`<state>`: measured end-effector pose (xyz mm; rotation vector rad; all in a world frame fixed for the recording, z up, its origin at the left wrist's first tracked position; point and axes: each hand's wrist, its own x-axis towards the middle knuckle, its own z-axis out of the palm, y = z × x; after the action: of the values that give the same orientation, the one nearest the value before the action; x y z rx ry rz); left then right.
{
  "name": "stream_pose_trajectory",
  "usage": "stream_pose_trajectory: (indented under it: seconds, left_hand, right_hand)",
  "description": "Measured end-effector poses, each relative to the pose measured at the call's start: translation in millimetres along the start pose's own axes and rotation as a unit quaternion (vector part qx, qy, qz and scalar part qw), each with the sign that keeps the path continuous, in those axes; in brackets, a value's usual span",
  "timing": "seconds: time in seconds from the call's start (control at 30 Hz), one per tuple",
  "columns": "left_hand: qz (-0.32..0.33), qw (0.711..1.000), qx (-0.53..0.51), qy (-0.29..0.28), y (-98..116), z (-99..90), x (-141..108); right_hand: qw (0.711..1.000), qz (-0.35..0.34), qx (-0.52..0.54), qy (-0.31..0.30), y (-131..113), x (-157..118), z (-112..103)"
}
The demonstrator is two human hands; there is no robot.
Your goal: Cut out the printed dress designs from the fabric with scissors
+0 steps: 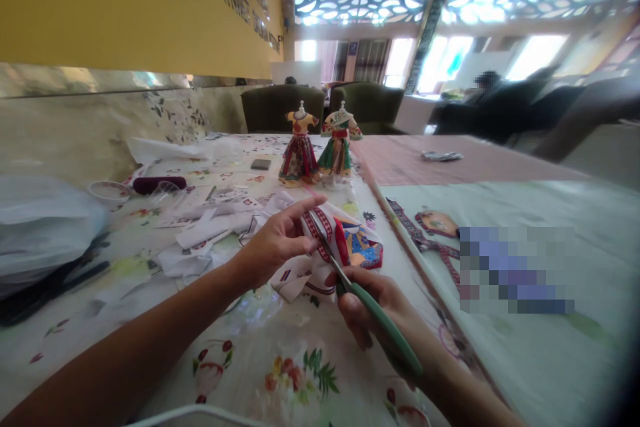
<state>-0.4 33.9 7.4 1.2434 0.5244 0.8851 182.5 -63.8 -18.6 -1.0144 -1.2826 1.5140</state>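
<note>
In my right hand [367, 300] are green-handled scissors [387, 327], their blades pointing up and left across a piece of printed fabric [325, 227]. My left hand [283, 240] pinches that fabric by its left side, thumb and forefinger around the red-and-white patterned band. The blades lie along this band, close to my left fingertips. A blue, red and tan printed part [365, 247] of the material spreads to the right of the scissors. Under my hands are white scraps [293, 280], partly hidden. Whether the blades are fully closed is hard to make out.
Two small dress forms, one in a red skirt [299, 153] and one in a green skirt [340, 147], stand farther back. Paper scraps [205, 233] litter the left, beside a white plastic bag [45, 233]. Cut patterned strips [415, 233] lie on the right. Green chairs [283, 107] stand behind.
</note>
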Motion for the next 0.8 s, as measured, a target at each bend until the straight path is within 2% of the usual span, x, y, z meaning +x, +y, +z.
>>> stream_pose_trajectory:
  seconds: [0.8]
  left_hand:
    - [-0.006,1.0,0.027,0.01,1.8,-1.6,0.6]
  right_hand:
    - [1.0,0.025,-0.001,0.009,2.5,1.0,1.0]
